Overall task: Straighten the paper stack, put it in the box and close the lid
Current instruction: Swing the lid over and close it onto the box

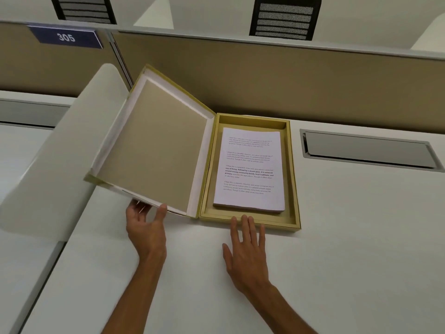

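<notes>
The neat white printed paper stack [250, 169] lies flat inside the flat yellow-green cardboard box [295, 189], which sits on the white tabletop [349, 249]. The box's hinged lid with a tan inside [154, 145] stands tilted up on the left side. The left hand [147, 227] pinches the lid's near edge, thumb on top and fingers under it. The right hand [248, 251] lies flat and open on the tabletop, its fingertips [244, 219] touching the box's near wall.
</notes>
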Available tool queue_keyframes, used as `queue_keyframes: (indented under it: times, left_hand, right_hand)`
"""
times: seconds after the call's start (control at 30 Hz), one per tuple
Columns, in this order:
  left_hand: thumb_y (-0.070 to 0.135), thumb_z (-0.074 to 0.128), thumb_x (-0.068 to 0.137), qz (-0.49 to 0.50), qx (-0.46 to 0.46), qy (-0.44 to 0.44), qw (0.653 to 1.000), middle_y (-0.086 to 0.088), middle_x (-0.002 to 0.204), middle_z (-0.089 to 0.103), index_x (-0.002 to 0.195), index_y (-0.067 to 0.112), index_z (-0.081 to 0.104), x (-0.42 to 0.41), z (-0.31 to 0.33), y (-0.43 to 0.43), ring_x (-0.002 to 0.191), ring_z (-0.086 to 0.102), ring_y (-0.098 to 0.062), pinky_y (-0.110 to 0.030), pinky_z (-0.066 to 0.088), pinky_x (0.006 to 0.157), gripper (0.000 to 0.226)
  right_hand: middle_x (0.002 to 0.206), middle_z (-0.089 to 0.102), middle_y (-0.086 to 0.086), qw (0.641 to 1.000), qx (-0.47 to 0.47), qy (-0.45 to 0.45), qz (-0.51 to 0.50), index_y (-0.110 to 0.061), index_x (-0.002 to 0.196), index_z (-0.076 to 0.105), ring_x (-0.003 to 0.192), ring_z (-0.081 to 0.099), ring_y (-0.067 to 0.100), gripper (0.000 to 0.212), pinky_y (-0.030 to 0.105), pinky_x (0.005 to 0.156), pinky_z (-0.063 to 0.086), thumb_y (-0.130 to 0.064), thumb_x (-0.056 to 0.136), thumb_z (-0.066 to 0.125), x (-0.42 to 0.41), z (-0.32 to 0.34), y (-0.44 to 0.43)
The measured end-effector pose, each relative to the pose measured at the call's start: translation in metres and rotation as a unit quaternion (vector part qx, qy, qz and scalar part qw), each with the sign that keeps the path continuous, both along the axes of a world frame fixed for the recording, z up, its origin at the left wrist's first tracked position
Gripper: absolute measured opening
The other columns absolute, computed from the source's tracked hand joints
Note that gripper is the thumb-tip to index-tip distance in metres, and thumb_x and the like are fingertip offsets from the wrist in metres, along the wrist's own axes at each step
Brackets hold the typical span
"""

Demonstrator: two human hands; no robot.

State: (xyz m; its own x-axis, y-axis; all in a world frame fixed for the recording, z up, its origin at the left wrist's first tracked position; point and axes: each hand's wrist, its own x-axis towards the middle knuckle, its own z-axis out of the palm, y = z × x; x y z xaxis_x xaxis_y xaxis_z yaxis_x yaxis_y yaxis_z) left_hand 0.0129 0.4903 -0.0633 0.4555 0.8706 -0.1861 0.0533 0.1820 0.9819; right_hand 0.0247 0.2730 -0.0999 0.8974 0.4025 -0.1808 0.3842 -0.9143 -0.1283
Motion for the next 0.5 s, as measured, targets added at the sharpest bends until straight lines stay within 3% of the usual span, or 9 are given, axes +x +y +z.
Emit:
queue_keyframes:
  times: [0.1,0.23,0.33,0.43,0.5]
  left_hand:
    - [0.001,0.085,0.073,-0.022,0.07,0.003,0.997,0.009,0.115,0.068,0.127,0.019,0.054,0.0,0.009,-0.013,0.111,0.066,-0.009,-0.015,0.055,0.085,0.064]
    - [0.004,0.084,0.075,-0.047,0.098,0.025,0.994,-0.01,0.122,0.068,0.13,0.021,0.046,0.005,0.012,-0.03,0.109,0.069,-0.019,-0.031,0.058,0.09,0.069]
    - [0.008,0.083,0.076,-0.068,0.121,0.044,0.989,-0.014,0.127,0.067,0.134,0.02,0.044,0.008,0.013,-0.04,0.111,0.067,-0.023,-0.033,0.055,0.091,0.071]
    - [0.01,0.083,0.077,-0.092,0.156,0.048,0.982,-0.013,0.131,0.064,0.134,0.019,0.046,0.011,0.015,-0.049,0.112,0.063,-0.018,-0.021,0.053,0.087,0.07]
    - [0.01,0.083,0.077,-0.108,0.183,0.055,0.976,-0.011,0.132,0.063,0.133,0.016,0.049,0.013,0.016,-0.055,0.111,0.063,-0.018,-0.01,0.052,0.081,0.065]
  right_hand:
    - [0.157,0.037,0.021,1.0,0.002,-0.002,-0.003,-0.009,0.152,0.039,0.146,0.032,0.038,0.071,0.058,0.113,0.017,-0.052,0.1,0.014,-0.001,0.001,0.001]
    - [0.156,0.038,0.02,1.0,0.005,-0.009,-0.007,-0.01,0.151,0.04,0.146,0.033,0.037,0.07,0.057,0.114,0.015,-0.052,0.1,0.018,-0.001,0.002,0.001]
    - [0.154,0.043,0.019,1.0,0.009,-0.019,-0.013,-0.011,0.149,0.044,0.143,0.038,0.037,0.07,0.056,0.113,0.015,-0.053,0.097,0.025,-0.001,0.002,0.002]
    - [0.152,0.046,0.018,0.999,0.015,-0.027,-0.017,-0.012,0.147,0.048,0.141,0.042,0.036,0.067,0.055,0.113,0.015,-0.052,0.098,0.028,-0.001,0.002,0.002]
    - [0.15,0.049,0.018,0.999,0.024,-0.042,-0.016,-0.012,0.145,0.051,0.14,0.044,0.036,0.063,0.052,0.113,0.013,-0.051,0.096,0.047,-0.001,0.001,0.001]
